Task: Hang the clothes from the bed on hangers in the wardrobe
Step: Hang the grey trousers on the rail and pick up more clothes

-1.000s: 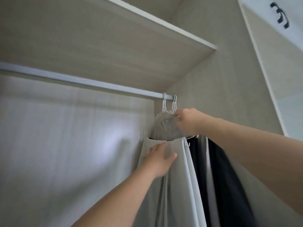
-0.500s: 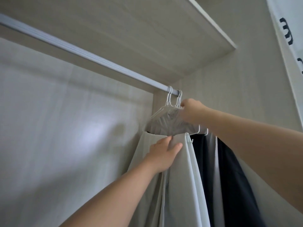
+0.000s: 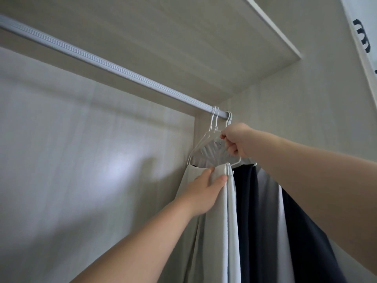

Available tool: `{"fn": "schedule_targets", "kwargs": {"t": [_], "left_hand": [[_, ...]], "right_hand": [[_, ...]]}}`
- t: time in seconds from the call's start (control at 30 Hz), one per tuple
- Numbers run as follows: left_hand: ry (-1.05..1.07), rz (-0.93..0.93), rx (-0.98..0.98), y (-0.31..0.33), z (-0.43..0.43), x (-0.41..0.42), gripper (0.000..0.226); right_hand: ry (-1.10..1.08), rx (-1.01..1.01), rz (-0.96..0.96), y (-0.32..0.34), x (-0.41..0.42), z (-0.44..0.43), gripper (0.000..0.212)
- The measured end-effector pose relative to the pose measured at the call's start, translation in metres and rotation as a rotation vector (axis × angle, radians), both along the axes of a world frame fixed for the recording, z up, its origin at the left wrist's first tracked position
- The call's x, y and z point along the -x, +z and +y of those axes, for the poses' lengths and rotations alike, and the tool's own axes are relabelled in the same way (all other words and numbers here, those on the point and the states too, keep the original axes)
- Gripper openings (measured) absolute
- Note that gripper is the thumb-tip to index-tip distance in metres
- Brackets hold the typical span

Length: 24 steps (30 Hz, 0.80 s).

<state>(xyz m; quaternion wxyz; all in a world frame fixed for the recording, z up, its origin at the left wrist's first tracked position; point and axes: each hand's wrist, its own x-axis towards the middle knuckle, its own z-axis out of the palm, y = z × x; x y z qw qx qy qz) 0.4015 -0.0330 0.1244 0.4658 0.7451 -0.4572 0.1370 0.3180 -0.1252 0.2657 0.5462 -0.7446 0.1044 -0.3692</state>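
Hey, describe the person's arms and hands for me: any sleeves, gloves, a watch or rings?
Both arms are bare as far as the picture shows: no sleeve covers the left forearm or the right forearm. The left hand and the right hand wear no gloves. No watch, bracelet, ring or marking shows on either.

Dim, soft light, perhaps from behind, leaves glare and shadow on the wardrobe back (image 3: 85, 164); edges blur.
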Motion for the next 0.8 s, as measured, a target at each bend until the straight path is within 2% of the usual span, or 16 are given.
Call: {"fn": "schedule_targets", "kwargs": {"t": [0.07,0.2,0.4,0.57,0.63,0.8], "left_hand": [[-0.014,0.007,0.021,-0.002,-0.004,0.001,0.088],[0.027,0.017,0.046,-0.005,-0.007,0.002,0.084],[0.092,-0.023,0.149,-0.002,-0.005,-0.003,0.078],[0.197,-0.198,0.209,0.000,-0.007,0.014,0.065],[0.254,-0.259,0.223,0.003,-0.011,0.024,0.065],[0.334,-0.412,0.338,0.023,-0.034,0.057,0.060]], "right_hand": [[-0.073,0.067,-0.068,-0.005,-0.002,-0.001,0.024],[-0.070,0.122,-0.186,-0.012,-0.007,-0.004,0.021],[-0.015,0.056,-0.343,-0.010,-0.012,-0.001,0.023],[0.003,0.075,-0.377,-0.021,0.016,-0.007,0.023],[-0.060,0.159,-0.364,-0.025,0.038,-0.015,0.028],[-0.355,0.531,-0.323,-0.030,0.108,-0.053,0.028]]}}
